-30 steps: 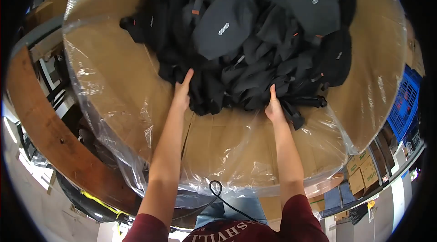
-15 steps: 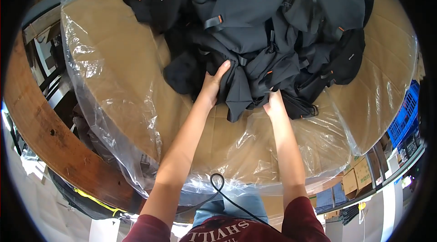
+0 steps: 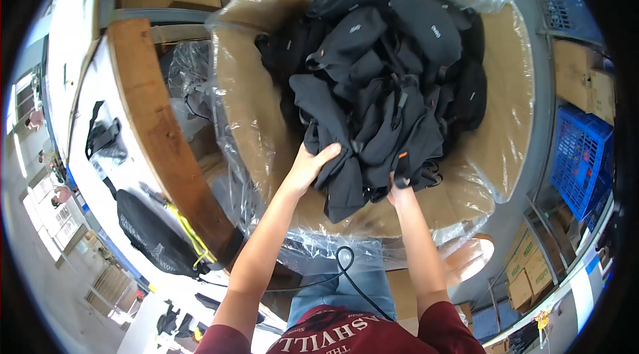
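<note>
Here we see our left hand [image 3: 311,162] closed around the edge of a black fabric bag [image 3: 336,148] in the heap of black fabric waist bags [image 3: 393,88] filling the plastic-lined cardboard bin [image 3: 512,121]. Our right hand [image 3: 399,191] grips a dark fold low in that heap.

Matt cloth bags [image 3: 379,108], glossy plastic liner [image 3: 233,121]

Black bags [image 3: 383,88] crowd the centre and upper half of the lined carton [image 3: 509,128], bare cardboard open along its lower and right walls, crinkled plastic liner [image 3: 226,154] bunching at left, wooden bench edge [image 3: 156,128] hemming the left side
</note>
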